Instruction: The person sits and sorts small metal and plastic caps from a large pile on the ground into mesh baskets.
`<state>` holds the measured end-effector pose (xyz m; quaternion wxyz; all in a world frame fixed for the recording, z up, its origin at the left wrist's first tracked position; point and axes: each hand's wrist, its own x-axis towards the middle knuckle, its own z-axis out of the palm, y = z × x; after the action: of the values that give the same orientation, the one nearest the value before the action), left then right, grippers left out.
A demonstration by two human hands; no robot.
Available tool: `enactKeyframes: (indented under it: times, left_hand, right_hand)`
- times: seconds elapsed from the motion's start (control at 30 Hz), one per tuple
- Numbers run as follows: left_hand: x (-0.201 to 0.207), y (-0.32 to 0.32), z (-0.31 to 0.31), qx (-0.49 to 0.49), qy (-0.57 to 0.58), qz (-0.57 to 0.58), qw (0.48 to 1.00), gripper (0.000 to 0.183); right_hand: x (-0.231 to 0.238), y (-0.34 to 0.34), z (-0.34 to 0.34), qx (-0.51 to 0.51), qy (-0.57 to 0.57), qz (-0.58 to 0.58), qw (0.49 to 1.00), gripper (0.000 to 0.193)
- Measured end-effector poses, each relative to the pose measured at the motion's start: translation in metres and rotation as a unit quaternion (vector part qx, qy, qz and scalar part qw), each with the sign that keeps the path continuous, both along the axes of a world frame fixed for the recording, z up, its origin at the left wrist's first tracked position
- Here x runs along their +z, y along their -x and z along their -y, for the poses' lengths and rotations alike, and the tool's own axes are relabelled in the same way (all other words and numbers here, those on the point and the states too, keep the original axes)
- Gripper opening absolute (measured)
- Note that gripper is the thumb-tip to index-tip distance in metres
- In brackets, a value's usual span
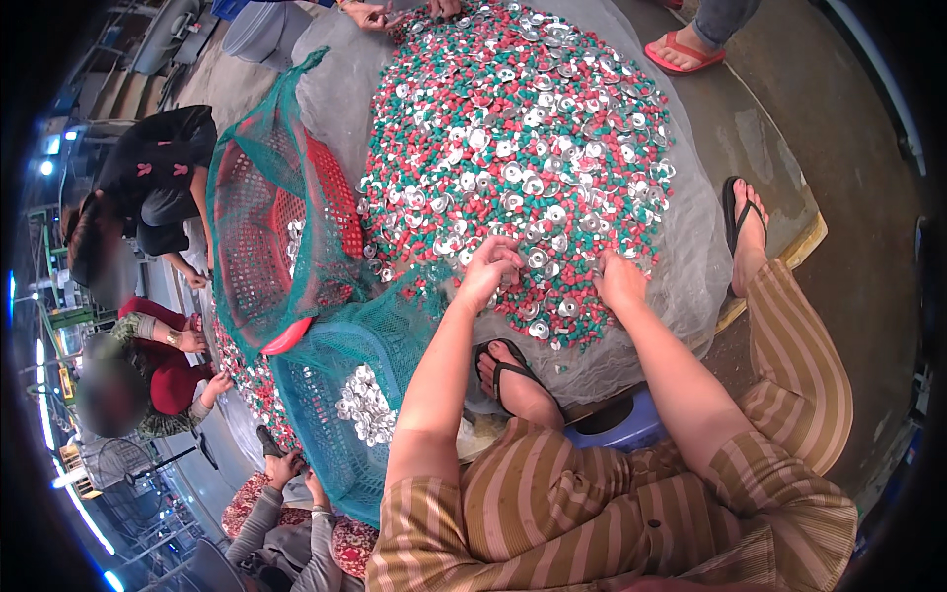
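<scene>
A wide pile of small red and green pieces mixed with round silver metal pieces (533, 185) spreads over a pale sheet in front of me. My left hand (490, 272) is over the near left part of the pile, its fingers curled in; what they hold, if anything, is hidden. To its right, my right hand (621, 284) is closed with the fingers pointing down at the pile's near right edge, and I cannot make out anything in it. Between both hands lie several loose silver pieces (538, 259) among the red and green ones.
At my left stand a blue basket (326, 449) holding silver pieces (368, 405) and a red basket (258, 222) draped with green netting (281, 113). Another person's hands (367, 14) touch the pile's far edge. Several co-workers sit farther left. A blue stool (621, 422) is beneath me.
</scene>
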<state>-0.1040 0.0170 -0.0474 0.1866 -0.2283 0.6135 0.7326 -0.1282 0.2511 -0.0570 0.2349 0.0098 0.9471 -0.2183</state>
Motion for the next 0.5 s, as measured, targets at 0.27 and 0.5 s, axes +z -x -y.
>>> enactKeyframes:
  times: [0.27, 0.5]
  left_hand:
    - [-0.015, 0.004, -0.031, -0.182, 0.52, -0.16, 0.819, 0.029]
    - [0.008, -0.01, 0.0, -0.173, 0.317, -0.063, 0.93, 0.009]
  right_hand:
    - [-0.011, 0.01, 0.005, -0.072, 0.318, 0.073, 0.943, 0.016]
    - [0.008, -0.004, 0.012, 0.125, 0.248, 0.168, 0.946, 0.022]
